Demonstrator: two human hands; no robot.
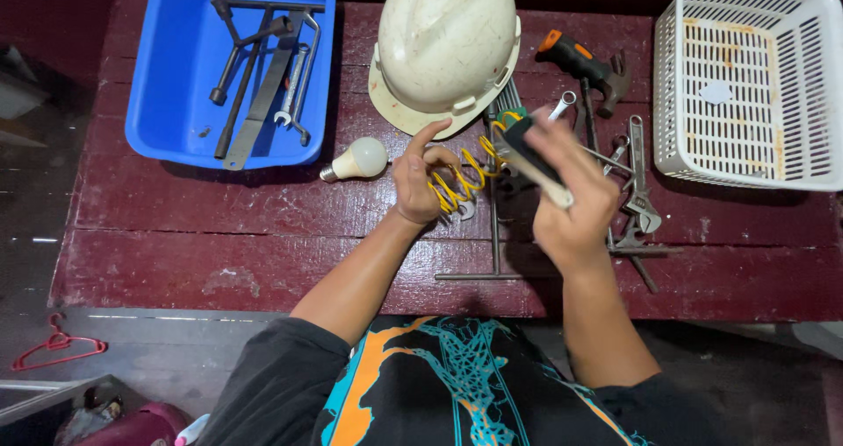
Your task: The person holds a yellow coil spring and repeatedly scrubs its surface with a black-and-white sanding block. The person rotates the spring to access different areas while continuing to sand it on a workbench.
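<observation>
My left hand (416, 179) holds a yellow coiled cord (460, 181) above the dark red wooden table (219, 226), index finger raised. The cord runs up to a dark flat tool (529, 156) with a pale handle, which my right hand (569, 198) grips and lifts just above the table. Both hands hover near the table's middle, just in front of a white hard hat (445, 44).
A blue tub (167, 77) at back left holds wrenches and a metal bar. A white light bulb (356, 159) lies beside it. A hammer (590, 65), spanners (636, 169) and metal rods lie at right. A white slotted basket (753, 77) stands at far right.
</observation>
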